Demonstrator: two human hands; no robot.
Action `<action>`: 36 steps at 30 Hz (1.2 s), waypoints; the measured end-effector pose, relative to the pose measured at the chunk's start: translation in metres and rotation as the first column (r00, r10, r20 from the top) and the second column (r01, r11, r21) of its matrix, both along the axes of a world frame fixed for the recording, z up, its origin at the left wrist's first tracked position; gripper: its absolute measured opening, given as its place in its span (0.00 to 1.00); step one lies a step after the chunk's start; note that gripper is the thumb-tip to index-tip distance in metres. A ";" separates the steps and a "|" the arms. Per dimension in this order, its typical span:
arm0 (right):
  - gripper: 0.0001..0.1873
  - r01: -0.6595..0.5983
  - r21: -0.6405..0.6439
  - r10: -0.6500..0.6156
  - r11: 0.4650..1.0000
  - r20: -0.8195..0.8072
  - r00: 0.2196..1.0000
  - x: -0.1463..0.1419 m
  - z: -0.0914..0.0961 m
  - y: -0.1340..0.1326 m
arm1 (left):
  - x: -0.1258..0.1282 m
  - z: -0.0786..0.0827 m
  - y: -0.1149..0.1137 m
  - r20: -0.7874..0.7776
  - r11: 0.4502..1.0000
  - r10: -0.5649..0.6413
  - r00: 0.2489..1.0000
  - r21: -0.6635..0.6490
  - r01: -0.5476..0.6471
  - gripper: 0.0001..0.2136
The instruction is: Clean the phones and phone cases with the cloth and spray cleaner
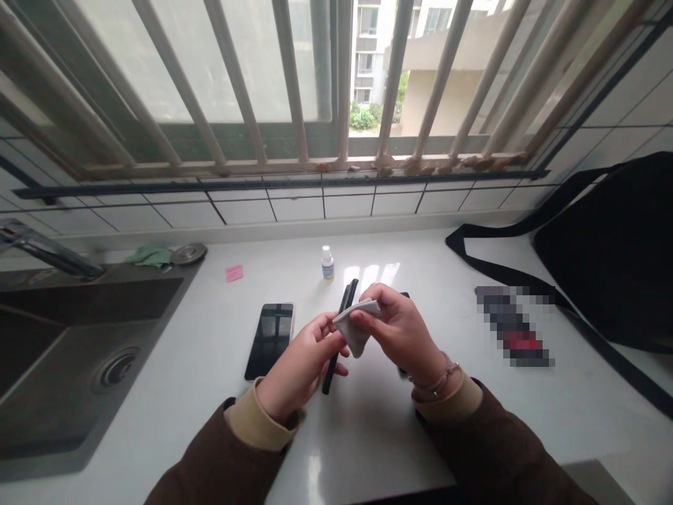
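Observation:
My left hand (297, 365) is closed on a thin black phone (341, 330), held on edge above the white counter. My right hand (402, 330) pinches a small folded white cloth (357, 319) against the phone's side. A second black phone (270, 339) lies flat, screen up, on the counter just left of my hands. A small white dropper bottle (327, 263) with a yellow label stands upright behind them.
A dark sink (63, 351) with a drain and a metal tap (42, 249) fills the left. A green rag (150, 256), a metal strainer (188, 253) and a pink note (234, 273) lie near it. A black bag (615, 259) with a strap sits at right, beside a blurred object (512, 326).

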State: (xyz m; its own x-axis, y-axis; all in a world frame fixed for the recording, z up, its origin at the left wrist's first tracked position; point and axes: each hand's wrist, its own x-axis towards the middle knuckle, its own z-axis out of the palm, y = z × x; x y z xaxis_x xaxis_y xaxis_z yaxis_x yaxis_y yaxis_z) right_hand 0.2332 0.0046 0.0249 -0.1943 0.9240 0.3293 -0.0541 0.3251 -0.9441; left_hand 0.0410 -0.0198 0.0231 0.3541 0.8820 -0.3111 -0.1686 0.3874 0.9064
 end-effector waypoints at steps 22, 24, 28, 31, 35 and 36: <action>0.21 0.000 -0.263 -0.078 0.965 -0.284 0.956 0.009 -0.005 0.008 | -0.003 -0.003 0.006 0.043 0.989 0.147 0.988 0.015 -0.148 0.28; 0.22 -0.207 -0.233 0.148 0.950 -0.246 0.958 0.009 -0.001 0.004 | -0.002 -0.009 0.008 0.073 0.984 0.167 0.983 0.049 -0.171 0.29; 0.22 -0.273 -0.173 0.257 0.947 -0.106 0.960 0.003 0.004 -0.002 | -0.002 -0.021 0.009 0.031 0.981 0.153 0.988 0.114 -0.155 0.31; 0.20 -0.064 -0.107 0.071 0.992 0.064 0.995 -0.003 0.000 -0.001 | -0.002 -0.020 0.008 -0.049 0.984 0.124 0.991 0.138 -0.116 0.34; 0.16 0.185 0.001 -0.183 0.983 0.155 0.971 -0.007 -0.007 0.000 | -0.001 -0.011 0.006 0.022 0.974 0.158 0.987 0.163 -0.159 0.41; 0.17 0.204 -0.022 -0.200 0.979 0.126 0.972 -0.008 -0.007 0.000 | 0.000 -0.009 0.005 0.069 0.970 0.172 0.983 0.165 -0.182 0.39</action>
State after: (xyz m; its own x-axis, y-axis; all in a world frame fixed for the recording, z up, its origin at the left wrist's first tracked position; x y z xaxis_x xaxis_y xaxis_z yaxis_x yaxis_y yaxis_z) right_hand 0.2255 0.0043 0.0175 -0.0392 0.9586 0.2821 0.1257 0.2848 -0.9503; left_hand 0.0406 -0.0148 0.0142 0.1996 0.9703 -0.1367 -0.2705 0.1887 0.9441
